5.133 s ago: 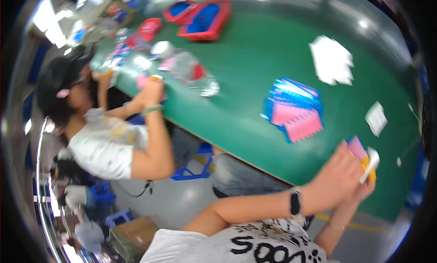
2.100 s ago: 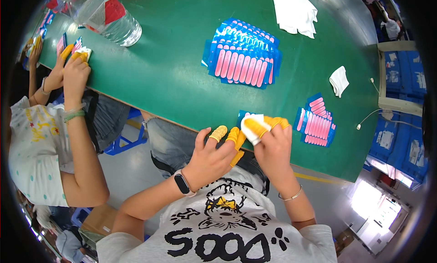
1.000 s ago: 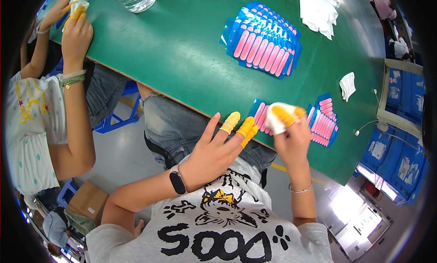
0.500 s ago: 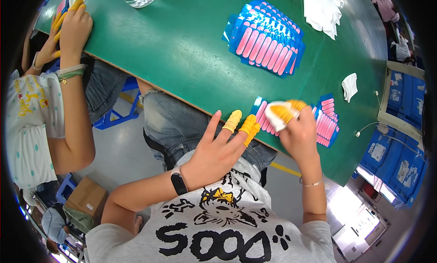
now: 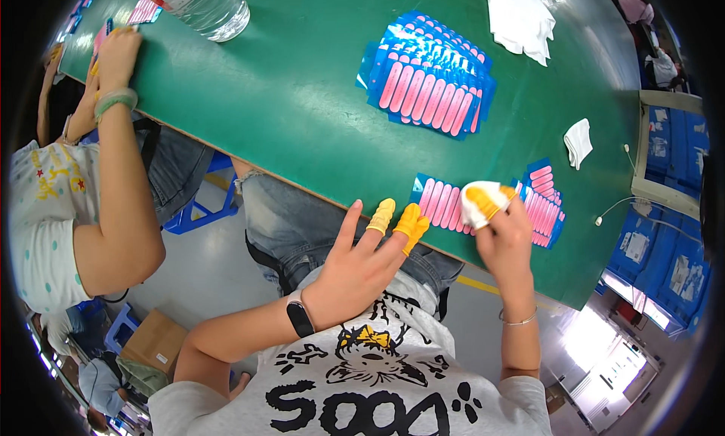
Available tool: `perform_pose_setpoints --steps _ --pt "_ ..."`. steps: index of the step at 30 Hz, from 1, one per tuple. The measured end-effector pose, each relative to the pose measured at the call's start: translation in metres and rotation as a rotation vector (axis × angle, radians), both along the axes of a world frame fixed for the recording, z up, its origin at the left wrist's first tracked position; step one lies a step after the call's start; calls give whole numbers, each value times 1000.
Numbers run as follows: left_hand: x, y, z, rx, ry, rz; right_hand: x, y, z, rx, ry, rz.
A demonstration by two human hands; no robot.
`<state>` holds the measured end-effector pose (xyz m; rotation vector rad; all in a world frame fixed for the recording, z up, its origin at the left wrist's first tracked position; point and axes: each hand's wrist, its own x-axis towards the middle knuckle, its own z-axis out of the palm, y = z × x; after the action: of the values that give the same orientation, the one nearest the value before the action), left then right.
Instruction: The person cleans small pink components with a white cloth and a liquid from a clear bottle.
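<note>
A blue-backed sheet with a row of pink rounded strips (image 5: 436,202) lies by the near edge of the green table. My right hand (image 5: 504,236), in yellow finger cots, presses a folded white cloth (image 5: 477,197) onto the right part of this sheet and hides that part. My left hand (image 5: 362,258) is open, its fingers spread at the table edge. Two of its fingers wear yellow cots, their tips beside the sheet's lower left corner; whether they touch it I cannot tell. Right of the cloth lie more pink-strip sheets (image 5: 542,209), partly overlapping.
A fanned pile of similar sheets (image 5: 434,81) lies farther back on the green table (image 5: 287,96). White cloths (image 5: 521,17) and a small folded one (image 5: 578,144) are at the right. A clear water bottle (image 5: 215,13) stands far left, near a co-worker's arm (image 5: 124,164). Blue crates (image 5: 664,247) stand beyond the right edge.
My right hand has moved the cloth to the right along the sheet, uncovering more strips on its left. My left hand stays nearly in place. The co-worker's hands have shifted at the far left.
</note>
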<state>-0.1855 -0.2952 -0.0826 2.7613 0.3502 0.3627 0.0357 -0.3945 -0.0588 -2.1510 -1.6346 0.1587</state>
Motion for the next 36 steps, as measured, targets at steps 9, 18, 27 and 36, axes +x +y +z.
perform_pose_setpoints --steps 9,18,27,36 --pt "-1 1 -2 -4 -1 5 -24 -10 5 -54 -113 272" --pt "0 0 0 9 25 2 -31 -14 -1 -68 -133 89" --pt "0 0 -1 1 22 18 -34 7 10 -55 26 73" --pt "0 3 4 -12 58 6 -18 17 9 -35 37 -44"
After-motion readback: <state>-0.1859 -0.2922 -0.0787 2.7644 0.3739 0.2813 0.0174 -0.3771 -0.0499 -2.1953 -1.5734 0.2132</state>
